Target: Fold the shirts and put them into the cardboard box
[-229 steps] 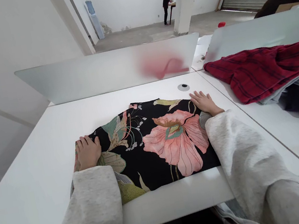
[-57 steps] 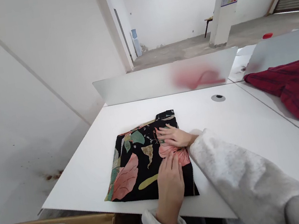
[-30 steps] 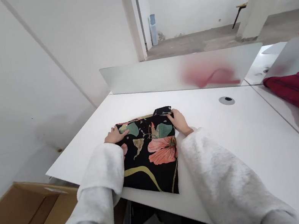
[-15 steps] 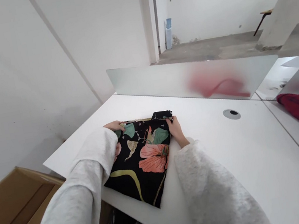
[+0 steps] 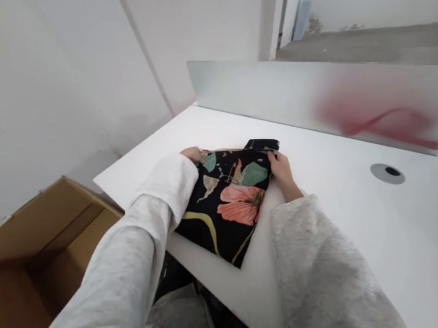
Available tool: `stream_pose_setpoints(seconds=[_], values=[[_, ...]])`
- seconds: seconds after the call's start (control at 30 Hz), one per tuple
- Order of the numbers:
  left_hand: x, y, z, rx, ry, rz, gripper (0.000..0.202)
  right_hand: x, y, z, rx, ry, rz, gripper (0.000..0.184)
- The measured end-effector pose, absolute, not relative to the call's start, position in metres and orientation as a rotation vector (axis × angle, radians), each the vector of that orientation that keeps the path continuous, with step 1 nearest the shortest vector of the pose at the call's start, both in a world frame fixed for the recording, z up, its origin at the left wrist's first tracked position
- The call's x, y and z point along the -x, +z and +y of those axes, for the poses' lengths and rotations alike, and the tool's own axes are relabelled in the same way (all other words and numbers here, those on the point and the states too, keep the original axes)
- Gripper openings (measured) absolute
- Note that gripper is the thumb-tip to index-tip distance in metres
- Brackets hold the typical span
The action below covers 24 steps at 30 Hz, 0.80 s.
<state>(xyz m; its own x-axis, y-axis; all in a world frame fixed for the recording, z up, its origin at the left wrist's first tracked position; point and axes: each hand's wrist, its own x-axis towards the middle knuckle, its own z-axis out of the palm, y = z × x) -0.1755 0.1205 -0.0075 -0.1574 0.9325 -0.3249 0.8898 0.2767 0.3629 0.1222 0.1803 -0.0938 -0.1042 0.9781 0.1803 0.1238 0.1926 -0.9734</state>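
A folded black cloth with pink flowers and green leaves lies on the white table near its left front corner. My left hand grips the cloth's far left corner, mostly hidden behind my grey sleeve. At the far right corner my right hand has its fingers curled round the cloth's edge. Both hands are closed on the fabric.
An open brown cardboard box stands on the floor left of the table. A frosted divider panel with a red blur behind it runs along the table's far edge. A round cable hole sits to the right.
My view has swung left and down, so the box shows larger and the red cloth at right has left the picture. Both hands keep their grip on the cloth's far corners.
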Motion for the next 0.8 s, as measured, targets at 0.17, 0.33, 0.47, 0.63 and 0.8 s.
stream_pose_setpoints(seconds=[0.17, 0.33, 0.47, 0.63, 0.8], values=[[0.165, -0.010, 0.098, -1.526, 0.477, 1.920, 0.040, -0.124, -0.088, 0.182, 1.043, 1.228, -1.327, 0.034], [0.157, -0.001, 0.070, -1.442, 0.878, 1.765, 0.054, -0.125, -0.069, 0.172, 0.988, 1.391, -1.108, 0.024], [0.160, 0.018, 0.036, -1.386, 1.123, 1.640, 0.058, -0.122, -0.033, 0.158, 0.929, 1.383, -1.083, 0.020], [0.173, 0.053, -0.044, -1.165, 1.392, 1.412, 0.051, -0.106, 0.025, 0.104, 0.676, 1.386, -1.191, 0.029], [0.199, 0.085, -0.135, -1.107, 1.448, 1.454, 0.040, -0.063, 0.077, 0.041, 0.487, 1.302, -1.299, 0.021]])
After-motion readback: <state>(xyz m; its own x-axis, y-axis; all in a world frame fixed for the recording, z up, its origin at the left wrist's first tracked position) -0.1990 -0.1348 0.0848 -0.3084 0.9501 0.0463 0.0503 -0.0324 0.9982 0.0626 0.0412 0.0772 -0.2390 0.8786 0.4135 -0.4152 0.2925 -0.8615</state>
